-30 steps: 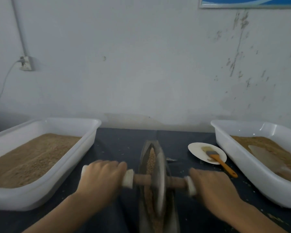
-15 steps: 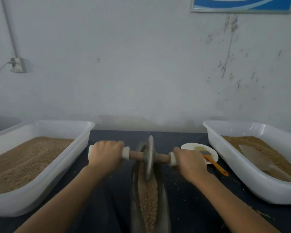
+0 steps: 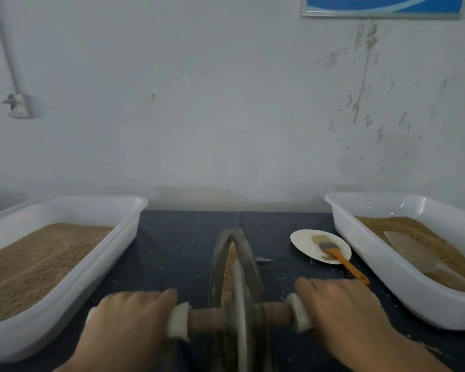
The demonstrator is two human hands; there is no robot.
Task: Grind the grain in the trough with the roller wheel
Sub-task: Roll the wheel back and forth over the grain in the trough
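- The grey metal roller wheel (image 3: pixel 239 312) is stood upright in the long boat-shaped metal trough (image 3: pixel 249 260), at 6 o'clock on the dark table (image 3: pixel 172 245).
- Its wooden axle is gripped by the left hand (image 3: pixel 129 326) and right hand (image 3: pixel 341 310), fingers curled round the white-padded ends.
- Tan crushed grain (image 3: pixel 230 261) is seen beyond the wheel, toward 12 o'clock.
- The trough's near end is cut off; both hands are blurred.

- A dark table (image 3: pixel 172 245) carried everything.
- On it lay the metal trough (image 3: pixel 250 264), flanked by a left white tub (image 3: pixel 97 253) and a right white tub (image 3: pixel 387 275).
- A small white plate (image 3: pixel 304 241) and scattered grain specks (image 3: pixel 184 253) lay between them.
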